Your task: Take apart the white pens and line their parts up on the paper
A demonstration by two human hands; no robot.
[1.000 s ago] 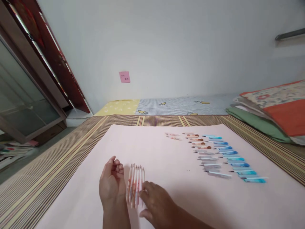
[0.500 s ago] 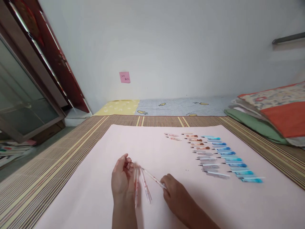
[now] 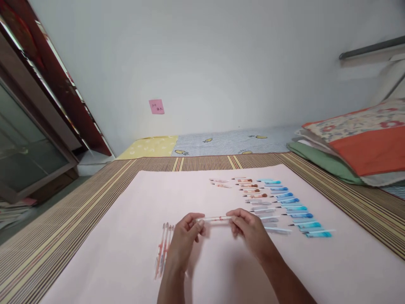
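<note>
Between my two hands a clear pen [image 3: 217, 218] with red marks is held level above the pale pink sheet [image 3: 126, 236]. My left hand [image 3: 189, 230] pinches its left end, and my right hand [image 3: 248, 226] grips its right end. Several similar pens [image 3: 162, 249] lie side by side just left of my left wrist, partly covered by it. Over on the right, rows of taken-apart pens with their refills lie on the sheet: blue ones [image 3: 305, 209], greyish ones [image 3: 264, 210] and brown ones [image 3: 253, 191]. Two pale pink pieces [image 3: 220, 183] lie near the far edge.
A striped mat [image 3: 95, 198] lies under the sheet. Folded cloths [image 3: 357, 147] are stacked at the right. Behind are a checked cloth [image 3: 218, 145] and a wall with a pink note [image 3: 156, 107]. A glass-panelled door [image 3: 28, 139] stands at the left.
My right hand has lifted one pen from the bunch, and my left hand has moved right to take its other end. The remaining pens now lie together at the left. The view has shifted slightly.
</note>
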